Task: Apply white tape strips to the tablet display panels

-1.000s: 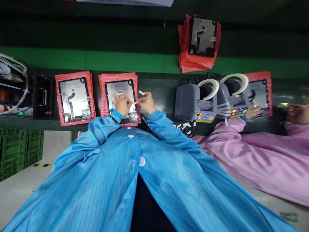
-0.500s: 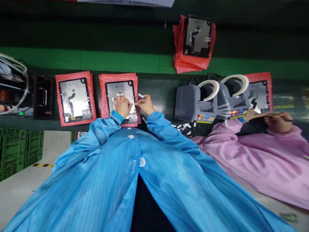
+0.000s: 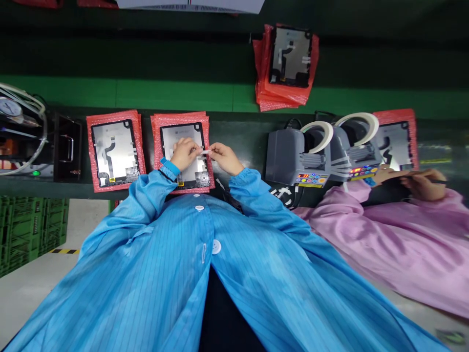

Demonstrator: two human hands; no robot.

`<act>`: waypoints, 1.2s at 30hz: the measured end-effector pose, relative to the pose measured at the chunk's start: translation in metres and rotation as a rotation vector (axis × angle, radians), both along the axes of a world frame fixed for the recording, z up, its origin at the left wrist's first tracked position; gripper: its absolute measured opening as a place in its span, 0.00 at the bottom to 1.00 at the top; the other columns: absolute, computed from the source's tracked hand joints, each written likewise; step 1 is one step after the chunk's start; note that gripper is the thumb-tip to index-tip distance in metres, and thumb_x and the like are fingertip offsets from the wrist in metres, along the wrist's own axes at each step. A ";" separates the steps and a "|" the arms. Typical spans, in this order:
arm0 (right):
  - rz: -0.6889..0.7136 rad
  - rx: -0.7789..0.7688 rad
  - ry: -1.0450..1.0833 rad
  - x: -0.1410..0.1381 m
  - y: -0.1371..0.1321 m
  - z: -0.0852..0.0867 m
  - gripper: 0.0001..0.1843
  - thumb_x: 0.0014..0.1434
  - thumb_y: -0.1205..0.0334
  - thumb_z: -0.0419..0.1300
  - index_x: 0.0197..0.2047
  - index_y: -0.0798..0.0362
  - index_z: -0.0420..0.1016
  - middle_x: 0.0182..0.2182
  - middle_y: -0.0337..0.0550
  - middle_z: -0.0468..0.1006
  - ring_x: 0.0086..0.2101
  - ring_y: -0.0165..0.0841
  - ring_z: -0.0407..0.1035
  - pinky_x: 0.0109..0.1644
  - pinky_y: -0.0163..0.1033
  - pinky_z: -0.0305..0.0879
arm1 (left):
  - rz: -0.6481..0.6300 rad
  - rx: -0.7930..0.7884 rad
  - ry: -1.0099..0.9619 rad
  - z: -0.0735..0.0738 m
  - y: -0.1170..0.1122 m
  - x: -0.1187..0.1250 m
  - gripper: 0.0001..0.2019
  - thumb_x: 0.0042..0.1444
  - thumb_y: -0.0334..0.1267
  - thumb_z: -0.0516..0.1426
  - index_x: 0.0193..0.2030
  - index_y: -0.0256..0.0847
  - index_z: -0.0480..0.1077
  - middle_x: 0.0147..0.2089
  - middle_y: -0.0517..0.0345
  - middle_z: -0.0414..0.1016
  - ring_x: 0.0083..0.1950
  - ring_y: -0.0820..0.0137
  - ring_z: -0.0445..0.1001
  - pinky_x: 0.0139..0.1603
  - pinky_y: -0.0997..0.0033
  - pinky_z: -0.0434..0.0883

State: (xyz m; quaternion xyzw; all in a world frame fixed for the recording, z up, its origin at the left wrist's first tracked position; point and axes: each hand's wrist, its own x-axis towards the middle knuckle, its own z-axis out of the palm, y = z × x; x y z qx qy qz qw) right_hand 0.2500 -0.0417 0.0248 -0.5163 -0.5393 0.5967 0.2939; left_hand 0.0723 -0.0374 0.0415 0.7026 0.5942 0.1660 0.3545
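Note:
A flat device panel (image 3: 183, 134) lies on a red bubble-wrap sheet (image 3: 157, 132) on the dark bench in front of me. Over it my left hand (image 3: 184, 152) and my right hand (image 3: 224, 157) meet, fingers pinched on the two ends of a small white tape strip (image 3: 205, 152) stretched between them. Both hands hover at the panel's right edge. Blue sleeves cover my arms to the wrists.
A second panel on red wrap (image 3: 114, 148) lies to the left, beside a black box with a handle (image 3: 68, 146). Two grey tape dispensers (image 3: 293, 156) stand to the right. A person in pink (image 3: 366, 220) works beside me. Another wrapped panel (image 3: 289, 61) sits on the far green belt.
My left hand lifted off the panel and turned toward the right hand; both now pinch the tape strip between them. The wrapped panel on the far belt drifted left.

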 end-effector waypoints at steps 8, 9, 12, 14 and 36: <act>-0.114 -0.108 -0.070 0.004 0.008 -0.002 0.11 0.48 0.56 0.65 0.29 0.53 0.69 0.22 0.35 0.70 0.26 0.28 0.63 0.35 0.36 0.60 | -0.011 -0.053 0.028 -0.003 0.002 0.000 0.07 0.60 0.34 0.56 0.30 0.41 0.69 0.38 0.55 0.73 0.50 0.60 0.67 0.54 0.57 0.60; -0.098 -0.099 -0.062 0.003 0.009 -0.003 0.12 0.47 0.55 0.66 0.28 0.52 0.68 0.22 0.35 0.70 0.27 0.28 0.63 0.35 0.36 0.60 | -0.014 -0.055 0.034 -0.004 0.002 -0.001 0.07 0.60 0.35 0.56 0.30 0.41 0.69 0.38 0.54 0.73 0.50 0.59 0.67 0.54 0.57 0.60; -0.042 -0.040 -0.077 -0.001 0.011 -0.006 0.13 0.47 0.56 0.66 0.25 0.52 0.66 0.22 0.35 0.70 0.27 0.29 0.63 0.36 0.37 0.61 | -0.024 -0.059 0.052 -0.005 0.003 0.000 0.07 0.60 0.35 0.56 0.30 0.41 0.70 0.39 0.54 0.74 0.50 0.58 0.67 0.54 0.55 0.59; -0.037 -0.015 -0.135 -0.004 0.012 -0.010 0.10 0.49 0.60 0.64 0.25 0.52 0.66 0.22 0.34 0.69 0.27 0.29 0.62 0.37 0.37 0.60 | -0.016 -0.061 0.081 -0.006 0.003 0.003 0.07 0.60 0.35 0.56 0.30 0.41 0.70 0.41 0.52 0.74 0.52 0.56 0.67 0.54 0.53 0.59; -0.178 -0.289 -0.278 -0.005 0.007 -0.022 0.24 0.40 0.54 0.74 0.19 0.51 0.61 0.15 0.31 0.62 0.21 0.25 0.56 0.28 0.34 0.56 | 0.027 -0.018 0.245 -0.013 -0.009 0.020 0.06 0.58 0.34 0.57 0.30 0.40 0.69 0.47 0.44 0.74 0.59 0.47 0.63 0.56 0.48 0.56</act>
